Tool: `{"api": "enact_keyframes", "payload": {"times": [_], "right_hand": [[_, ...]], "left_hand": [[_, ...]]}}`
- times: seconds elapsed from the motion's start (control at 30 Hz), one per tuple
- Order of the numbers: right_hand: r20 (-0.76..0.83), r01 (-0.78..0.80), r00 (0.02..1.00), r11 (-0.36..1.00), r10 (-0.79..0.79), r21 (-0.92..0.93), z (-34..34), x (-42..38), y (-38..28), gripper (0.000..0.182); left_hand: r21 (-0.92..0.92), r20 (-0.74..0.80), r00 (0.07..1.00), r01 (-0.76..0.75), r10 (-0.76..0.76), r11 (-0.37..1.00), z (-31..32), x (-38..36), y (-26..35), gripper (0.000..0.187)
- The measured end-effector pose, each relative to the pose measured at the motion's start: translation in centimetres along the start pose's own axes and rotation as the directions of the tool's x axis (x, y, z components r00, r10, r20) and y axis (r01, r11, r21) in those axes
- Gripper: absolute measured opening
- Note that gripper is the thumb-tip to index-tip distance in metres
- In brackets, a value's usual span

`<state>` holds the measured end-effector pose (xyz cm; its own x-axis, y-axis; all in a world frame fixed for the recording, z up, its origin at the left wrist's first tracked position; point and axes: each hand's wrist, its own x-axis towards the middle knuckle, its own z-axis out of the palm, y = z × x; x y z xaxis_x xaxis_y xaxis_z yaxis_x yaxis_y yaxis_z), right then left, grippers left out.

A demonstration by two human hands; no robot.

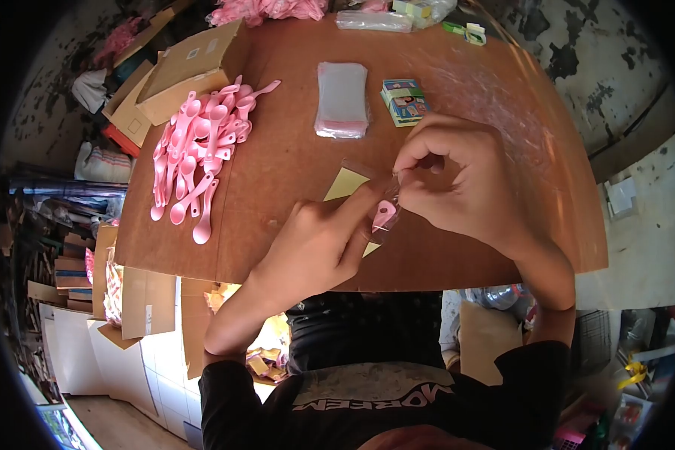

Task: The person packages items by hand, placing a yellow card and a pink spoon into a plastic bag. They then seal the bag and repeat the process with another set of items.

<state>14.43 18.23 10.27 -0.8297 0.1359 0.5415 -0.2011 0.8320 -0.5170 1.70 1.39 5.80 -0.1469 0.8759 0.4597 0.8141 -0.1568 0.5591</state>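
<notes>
My left hand [315, 240] is closed on a small clear plastic bag [357, 166] above the near middle of the table. Inside the bag show a pale yellow card [343, 183] and the holed handle end of a pink spoon [384, 213]; my left fingers hide the rest of both. At the bag's right edge, the thumb and forefinger of my right hand [457, 176] pinch the clear film. Beyond my hands lie a stack of flat clear bags [342, 97] and a banded stack of printed cards [405, 102].
A heap of pink spoons [202, 142] covers the left of the brown table [285, 150], beside a cardboard box [195, 71]. Pink plastic bags [266, 9], a clear packet [375, 21] and a green tape item [465, 32] sit along the far edge. Open cartons [148, 296] stand below left.
</notes>
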Motion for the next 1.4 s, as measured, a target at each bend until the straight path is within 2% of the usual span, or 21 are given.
{"api": "enact_keyframes", "payload": {"times": [0.07,0.13,0.2,0.27,0.37,0.4,0.43,0.47,0.5,0.57,0.67,0.77,0.83,0.9,1.0,1.07,1.1,1.13,1.17,1.33,1.4], "right_hand": [[0.029,-0.097,0.995,0.978,0.093,0.186,-0.1,-0.2,0.4,0.008],[-0.004,-0.220,0.950,0.677,0.313,0.702,0.0,-0.6,0.4,0.004],[-0.039,-0.062,0.985,0.558,0.168,0.828,-1.8,-0.1,3.0,0.008],[-0.081,0.051,0.994,0.342,0.076,0.938,-4.9,1.3,4.5,0.011],[-0.100,0.132,0.972,0.143,-0.213,0.981,-10.1,3.2,10.0,0.016],[0.007,-0.041,0.995,0.326,0.104,0.944,-11.5,3.2,14.3,0.020],[0.050,-0.254,0.903,0.436,0.426,0.863,-11.9,2.1,19.2,0.023],[-0.110,-0.575,0.796,0.801,0.595,0.166,-10.4,-0.4,24.3,0.024],[-0.364,-0.644,0.746,0.464,0.558,-0.608,-9.2,-1.4,27.3,0.024],[-0.623,-0.680,0.663,0.681,0.414,-0.272,-7.8,-2.4,26.3,0.022],[-0.610,-0.560,0.690,0.821,0.390,-0.108,-6.2,-0.5,18.1,0.022],[-0.069,-0.274,0.953,0.936,0.295,0.220,-3.5,0.5,8.1,0.029],[0.032,-0.026,0.999,0.972,0.019,0.234,-0.8,0.6,2.3,0.025],[-0.023,-0.080,0.995,0.886,0.102,0.457,2.4,0.1,-0.2,0.023],[-0.186,0.039,0.982,0.955,0.017,0.295,3.4,0.8,0.1,0.019],[-0.271,0.148,0.959,0.961,-0.081,0.235,1.7,1.8,-0.3,0.014],[-0.314,0.183,0.942,0.962,-0.114,0.201,0.7,2.1,-0.7,0.010],[-0.353,0.216,0.924,0.962,-0.147,0.166,0.1,2.3,-0.8,0.008],[-0.142,0.097,0.986,0.992,-0.085,0.081,0.1,2.4,-0.3,0.008],[-0.224,0.155,0.969,0.963,-0.105,0.219,1.2,2.8,0.0,0.005],[-0.127,-0.022,0.989,0.912,0.080,0.409,1.6,2.6,-0.5,0.008]], "left_hand": [[-0.055,0.016,1.000,-0.004,0.005,0.998,0.0,0.0,0.1,0.041],[-0.285,-0.152,0.988,-0.061,0.017,0.957,0.7,-0.4,0.0,0.036],[-0.358,-0.167,0.985,-0.023,-0.040,0.934,1.6,-1.4,-1.0,0.033],[-0.684,-0.273,0.939,-0.037,-0.208,0.728,2.2,-1.5,-1.1,0.038],[-0.707,-0.334,0.911,-0.074,-0.241,0.703,2.5,-0.6,-0.7,0.036],[-0.686,-0.367,0.891,-0.066,-0.267,0.724,2.5,-0.4,-0.6,0.033],[-0.718,-0.360,0.889,-0.071,-0.283,0.692,2.5,-0.2,-0.6,0.028],[-0.722,-0.361,0.892,-0.081,-0.273,0.687,2.6,-0.4,-0.6,0.028],[-0.721,-0.336,0.892,-0.036,-0.303,0.692,2.5,-0.7,-0.9,0.025],[-0.700,-0.341,0.879,-0.001,-0.333,0.714,2.2,-1.2,-1.4,0.017],[-0.760,-0.347,0.897,-0.097,-0.275,0.643,2.1,-1.1,-2.1,0.016],[-0.782,-0.340,0.890,-0.088,-0.305,0.617,1.7,0.0,-0.7,0.016],[-0.800,-0.311,0.892,-0.059,-0.328,0.597,2.2,0.0,-0.8,0.016],[-0.775,-0.326,0.895,-0.070,-0.303,0.628,2.5,0.4,-0.6,0.016],[-0.845,-0.231,0.930,-0.047,-0.285,0.532,3.1,-0.1,-1.1,0.026],[-0.754,-0.497,0.839,-0.291,-0.220,0.589,3.4,0.1,-1.0,0.050],[-0.742,-0.462,0.867,-0.262,-0.187,0.617,2.7,-0.5,-1.7,0.070],[-0.741,-0.463,0.865,-0.259,-0.192,0.619,2.4,-0.8,-1.9,0.070],[-0.697,-0.449,0.870,-0.200,-0.202,0.689,2.0,-0.8,-1.9,0.070],[-0.484,-0.363,0.923,-0.071,-0.127,0.872,1.7,0.5,-2.3,0.073],[-0.419,-0.397,0.913,-0.090,-0.093,0.904,2.4,0.8,-2.7,0.066]]}}
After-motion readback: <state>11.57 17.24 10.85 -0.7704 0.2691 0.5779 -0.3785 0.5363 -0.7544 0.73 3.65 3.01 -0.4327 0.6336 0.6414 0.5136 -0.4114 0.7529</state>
